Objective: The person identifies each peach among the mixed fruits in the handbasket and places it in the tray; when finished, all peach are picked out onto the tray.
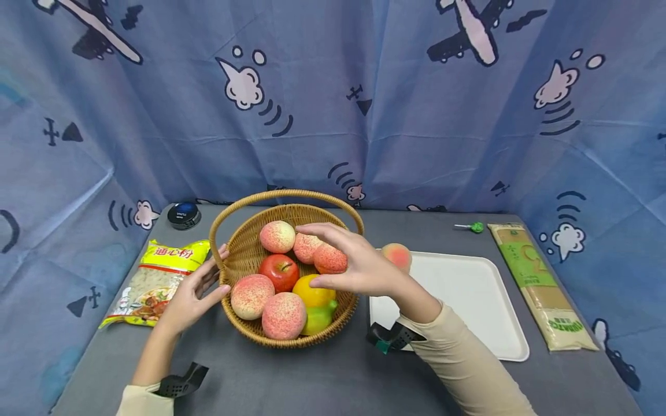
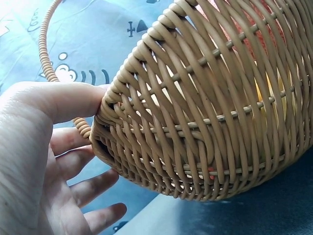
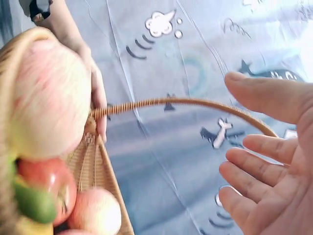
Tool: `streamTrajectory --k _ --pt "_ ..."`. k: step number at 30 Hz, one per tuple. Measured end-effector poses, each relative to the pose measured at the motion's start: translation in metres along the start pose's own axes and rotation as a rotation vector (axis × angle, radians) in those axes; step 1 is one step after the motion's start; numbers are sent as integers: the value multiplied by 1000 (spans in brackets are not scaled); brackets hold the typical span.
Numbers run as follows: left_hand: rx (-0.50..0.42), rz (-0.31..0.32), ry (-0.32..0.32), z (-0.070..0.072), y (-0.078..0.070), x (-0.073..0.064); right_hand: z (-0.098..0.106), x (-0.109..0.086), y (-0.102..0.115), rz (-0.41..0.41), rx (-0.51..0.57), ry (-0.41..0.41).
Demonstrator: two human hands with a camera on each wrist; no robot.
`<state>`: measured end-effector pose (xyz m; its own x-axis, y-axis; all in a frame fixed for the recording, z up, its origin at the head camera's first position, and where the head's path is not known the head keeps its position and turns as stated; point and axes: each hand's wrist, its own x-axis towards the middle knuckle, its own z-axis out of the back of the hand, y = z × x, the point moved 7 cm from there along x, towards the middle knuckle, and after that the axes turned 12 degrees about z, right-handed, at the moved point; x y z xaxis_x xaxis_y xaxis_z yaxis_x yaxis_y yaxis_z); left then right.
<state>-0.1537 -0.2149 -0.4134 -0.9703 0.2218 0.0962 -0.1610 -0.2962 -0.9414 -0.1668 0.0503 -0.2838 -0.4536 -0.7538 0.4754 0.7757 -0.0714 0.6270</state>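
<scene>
A woven wicker basket [image 1: 293, 342] with a tall arched handle holds several peaches [image 1: 284, 316], a red apple [image 1: 280, 273], a yellow-orange fruit [image 1: 314, 290] and a green one [image 1: 319, 318] with a pointed tip. My left hand [image 1: 188, 297] is at the basket's left side; in the left wrist view its thumb touches the rim while the other fingers spread loosely beside the wicker. Over the basket's right part hovers my right hand [image 1: 361, 260], thumb and fingers apart. The right wrist view shows that palm [image 3: 279, 196] bare, the fingers loosely extended.
Right of the basket lies a white tray [image 1: 458, 300], with one peach [image 1: 397, 256] at its back-left corner. Farther right are a noodle pack [image 1: 541, 286] and a green lollipop [image 1: 476, 227]. On the left are a yellow food bag [image 1: 161, 283] and a dark round tin [image 1: 184, 215].
</scene>
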Motion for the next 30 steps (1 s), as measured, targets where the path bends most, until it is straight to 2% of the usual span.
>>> streamTrajectory --k 3,6,9,11,14,16,18,23,30 --pt "-9 -7 4 0 1 0 -7 20 -1 13 -65 46" --pt "-19 0 -3 1 2 1 -14 40 -10 -1 -43 83" --pt "-14 -1 -4 1 2 1 -21 56 -32 -64 54 120" --pt "-5 -10 2 -1 2 1 -26 64 -50 -113 161 131" --pt "7 -14 6 -2 3 2 -35 71 -77 -178 316 125" --pt "6 -16 7 -3 3 2 -40 72 -92 -219 361 123" --pt "3 -15 6 -2 3 2 -44 72 -107 -260 352 131" --pt "4 -31 20 -3 1 1 -54 70 -135 -344 242 175" --pt "9 -64 13 -3 -6 -1 -63 68 -149 -377 144 229"
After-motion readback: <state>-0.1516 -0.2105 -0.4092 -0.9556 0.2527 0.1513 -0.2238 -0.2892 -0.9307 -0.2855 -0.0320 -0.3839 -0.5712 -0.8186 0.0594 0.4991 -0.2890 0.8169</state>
